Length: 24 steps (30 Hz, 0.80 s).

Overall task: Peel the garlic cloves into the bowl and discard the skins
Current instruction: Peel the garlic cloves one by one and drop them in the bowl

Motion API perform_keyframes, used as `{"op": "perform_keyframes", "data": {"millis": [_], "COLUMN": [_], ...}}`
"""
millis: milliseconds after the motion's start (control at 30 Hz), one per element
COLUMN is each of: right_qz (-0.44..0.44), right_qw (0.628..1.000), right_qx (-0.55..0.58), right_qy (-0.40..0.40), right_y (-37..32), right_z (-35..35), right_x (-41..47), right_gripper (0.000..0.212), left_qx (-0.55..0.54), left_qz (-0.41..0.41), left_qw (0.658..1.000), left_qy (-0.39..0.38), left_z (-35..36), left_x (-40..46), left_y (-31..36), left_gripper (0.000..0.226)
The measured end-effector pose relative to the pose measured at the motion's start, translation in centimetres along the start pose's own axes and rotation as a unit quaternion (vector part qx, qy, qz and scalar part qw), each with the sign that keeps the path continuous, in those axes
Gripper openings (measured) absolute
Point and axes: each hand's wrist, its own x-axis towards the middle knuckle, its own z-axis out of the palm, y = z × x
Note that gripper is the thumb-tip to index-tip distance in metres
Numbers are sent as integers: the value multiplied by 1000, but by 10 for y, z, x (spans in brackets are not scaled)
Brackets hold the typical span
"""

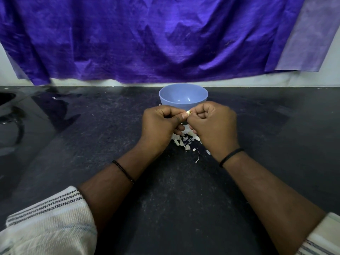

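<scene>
Head-worn wide-angle view, facing forward and down across a dark worktop [184, 190].

The single camera sits above and behind the forearms, which enter from the lower left and lower right corners and meet near frame centre, where the left hand [160, 124] and right hand [214, 124] come together close to the lens. Just beyond them stands a bowl [183, 97], seen from slightly above so that its inside shows. The worktop runs away to a wall hung with purple cloth [147, 37], which fills the upper third of the frame. Straight edges bow toward the borders, as wide-angle optics produce. There is no second view to share the scene.
</scene>
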Motion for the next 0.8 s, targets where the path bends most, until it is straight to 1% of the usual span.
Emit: {"op": "perform_keyframes", "data": {"millis": [100,233,367,500,633,800], "right_qz": [13,50,66,69,67,57], "right_qw": [1000,993,988,987,990,994], "right_qx": [16,93,125,122,105,79], "right_qy": [-2,-44,-68,-75,-68,-48], "right_y": [0,-5,-7,-8,-7,-5], "right_z": [0,1,-1,-2,-2,-3], "right_x": [2,1,2,1,2,2], "right_gripper": [9,12,12,15,9,17], "left_qx": [-2,-22,-34,-39,-28,-1], "left_qz": [-3,-19,-27,-24,-10,6], "left_qw": [1000,1000,999,999,1000,1000], "left_qy": [1,4,-2,-6,-10,-9], "left_z": [0,-5,-8,-9,-8,-4], "left_x": [1,3,4,3,2,1], "left_y": [1,2,2,3,3,1], "left_gripper": [13,6,3,4,11,11]}}
